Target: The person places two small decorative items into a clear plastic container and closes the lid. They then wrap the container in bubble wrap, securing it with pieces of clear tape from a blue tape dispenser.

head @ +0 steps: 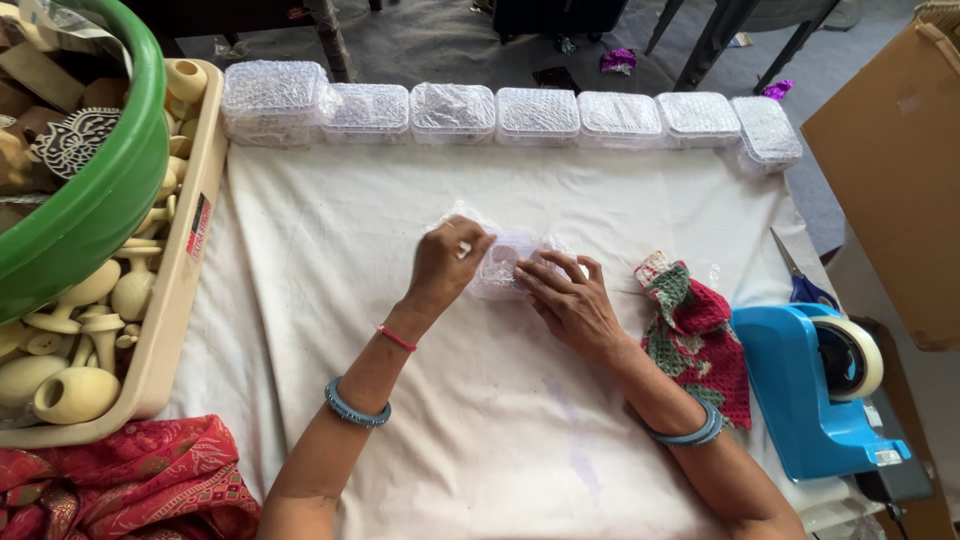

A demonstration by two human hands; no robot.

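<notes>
Both hands meet mid-worktop on a small clear bubble-wrapped parcel (508, 262) lying on the white cloth-covered worktop (480, 420). Left hand (448, 262): grip pinched on the wrap at the parcel's left end, fingers curled. Right hand (572, 303): fingers spread flat, pressing the parcel's right side down, not clenched.

Around them:
- Row of seven clear bubble-wrapped packets (510, 115) lined up edge to edge along the far side of the worktop, well clear of the hands. Leftmost one looks taller, may be a stack; cannot tell.
- Red, green and white crocheted cloth (695, 335) just beside the right forearm, crumpled.
- Blue tape dispenser with a roll of clear tape (820, 385) at the right edge, past the crocheted cloth.
- Blue-handled scissors (800, 280) behind the dispenser, partly hidden by it.
- Brown cardboard box (895, 180) far right, off the worktop.
- Red patterned fabric (120, 480) bottom left.

Nothing lies between the hands and the packet row; the cloth there is bare.

Containers:
- Beige plastic tray (185, 290) along the left edge, holding pale turned wooden pieces (75, 385), knob and mushroom shapes, piled loose.
- Green plastic tub (95, 200) sits over the tray's far end, holding brown wooden blocks, one a carved block (70, 140) with a cut pattern.
</notes>
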